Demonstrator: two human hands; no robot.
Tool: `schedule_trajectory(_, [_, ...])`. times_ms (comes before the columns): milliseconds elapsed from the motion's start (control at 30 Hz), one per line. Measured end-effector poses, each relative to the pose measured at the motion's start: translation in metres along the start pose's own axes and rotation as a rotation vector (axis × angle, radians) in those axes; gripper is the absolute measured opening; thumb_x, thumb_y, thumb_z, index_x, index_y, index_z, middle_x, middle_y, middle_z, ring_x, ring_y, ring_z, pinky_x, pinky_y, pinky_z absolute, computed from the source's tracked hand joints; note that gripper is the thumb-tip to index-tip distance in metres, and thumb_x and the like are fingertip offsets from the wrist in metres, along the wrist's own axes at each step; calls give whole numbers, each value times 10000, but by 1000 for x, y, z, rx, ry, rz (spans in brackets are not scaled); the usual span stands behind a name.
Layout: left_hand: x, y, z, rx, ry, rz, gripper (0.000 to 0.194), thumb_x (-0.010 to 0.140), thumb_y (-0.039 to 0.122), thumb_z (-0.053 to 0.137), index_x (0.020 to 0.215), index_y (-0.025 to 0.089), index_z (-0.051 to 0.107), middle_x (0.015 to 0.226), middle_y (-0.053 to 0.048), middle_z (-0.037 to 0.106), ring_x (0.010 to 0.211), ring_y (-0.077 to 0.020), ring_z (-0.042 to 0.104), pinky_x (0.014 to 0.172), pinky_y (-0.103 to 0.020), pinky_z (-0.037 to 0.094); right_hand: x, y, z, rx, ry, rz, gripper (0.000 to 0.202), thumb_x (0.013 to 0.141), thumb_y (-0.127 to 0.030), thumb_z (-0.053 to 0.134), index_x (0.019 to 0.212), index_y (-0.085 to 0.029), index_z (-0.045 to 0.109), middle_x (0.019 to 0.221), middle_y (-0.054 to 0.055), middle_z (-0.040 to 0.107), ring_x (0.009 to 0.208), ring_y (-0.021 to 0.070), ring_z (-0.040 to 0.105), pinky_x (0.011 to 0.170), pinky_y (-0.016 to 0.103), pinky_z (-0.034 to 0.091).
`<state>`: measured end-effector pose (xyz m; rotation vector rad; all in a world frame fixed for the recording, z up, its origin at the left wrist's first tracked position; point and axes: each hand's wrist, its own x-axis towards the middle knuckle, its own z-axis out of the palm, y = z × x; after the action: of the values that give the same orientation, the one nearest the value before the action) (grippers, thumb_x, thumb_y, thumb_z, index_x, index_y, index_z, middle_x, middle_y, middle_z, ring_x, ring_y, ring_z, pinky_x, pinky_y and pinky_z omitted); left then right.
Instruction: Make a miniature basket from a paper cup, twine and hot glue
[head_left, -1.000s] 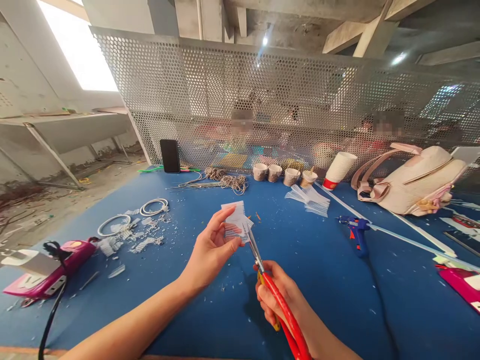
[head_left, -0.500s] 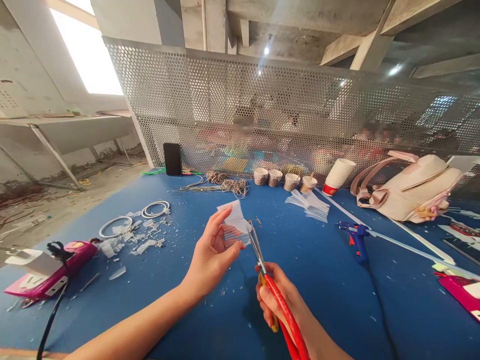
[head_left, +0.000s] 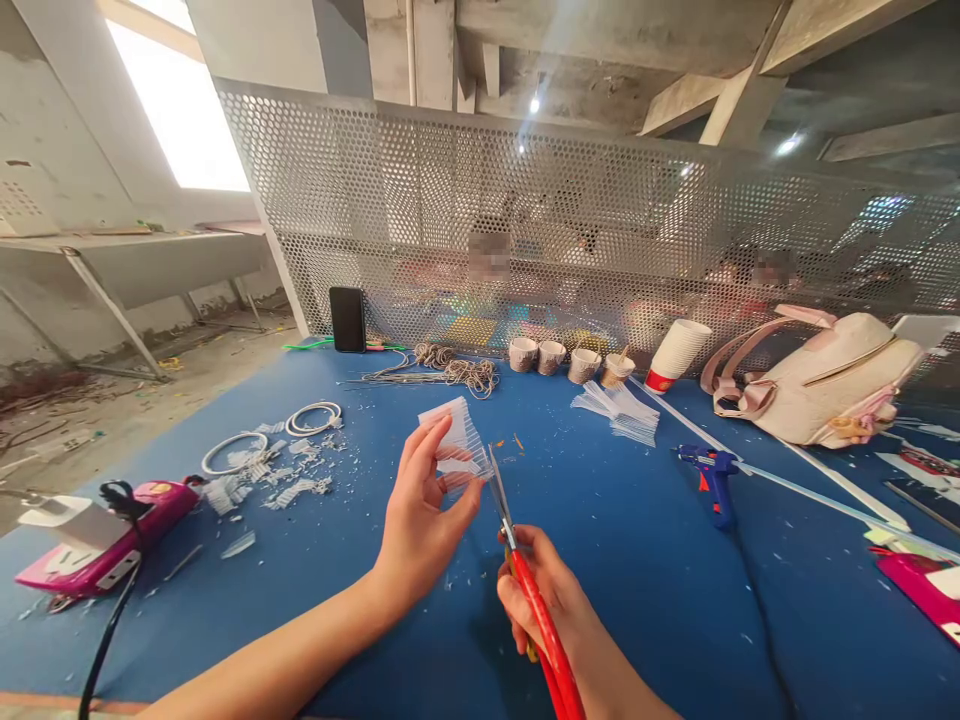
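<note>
My left hand (head_left: 426, 510) pinches a thin, ribbed, translucent white sheet (head_left: 454, 432) between thumb and fingers, above the blue table. In my right hand (head_left: 544, 590) is a pair of scissors (head_left: 536, 600) with red handles, fingers wrapped round the grip. The blades point up and to the left, their tips at the right edge of the sheet near my left thumb. Whether the blades touch the sheet I cannot tell.
At left lie white rings (head_left: 313, 418), scraps and a pink power strip (head_left: 124, 535). Behind stand a phone (head_left: 347, 320), twine (head_left: 469, 375), several small cups (head_left: 551, 356) and stacked paper cups (head_left: 677, 355). More sheets (head_left: 619, 412), a blue glue gun (head_left: 716, 480) and a backpack (head_left: 832, 375) are right.
Both hands have shifted slightly left, with the sheet and the scissors. The sheet has tilted a little, and the scissor blades look closer together.
</note>
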<state>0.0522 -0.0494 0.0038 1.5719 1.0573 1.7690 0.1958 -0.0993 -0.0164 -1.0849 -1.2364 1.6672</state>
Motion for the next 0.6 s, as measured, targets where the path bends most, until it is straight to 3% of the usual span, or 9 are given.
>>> schedule_trajectory(167, [-3,0,0,0,-17,29,565,776,162,623,1295,320,465,1343,-74,396,939,-154,584,750,-281,585,0,-2,-1,4,1,9,562,715,-651,625,1034,-220,456,649,-86,400,433,38,340,412,190,280])
schedule_trajectory(333, [-2,-3,0,16,-11,28,575,776,168,624,1306,316,456,1356,-83,389,935,-160,584,724,-282,588,5,11,-8,66,-23,16,581,727,-656,604,1078,-234,416,695,-74,446,421,44,393,410,195,351])
schedule_trajectory(600, [-3,-6,0,13,-37,36,574,792,138,613,1299,357,455,1341,-54,382,947,-147,569,743,-273,581,1,4,1,38,-9,17,595,705,-677,615,1033,-217,429,623,-97,392,396,25,319,377,174,260])
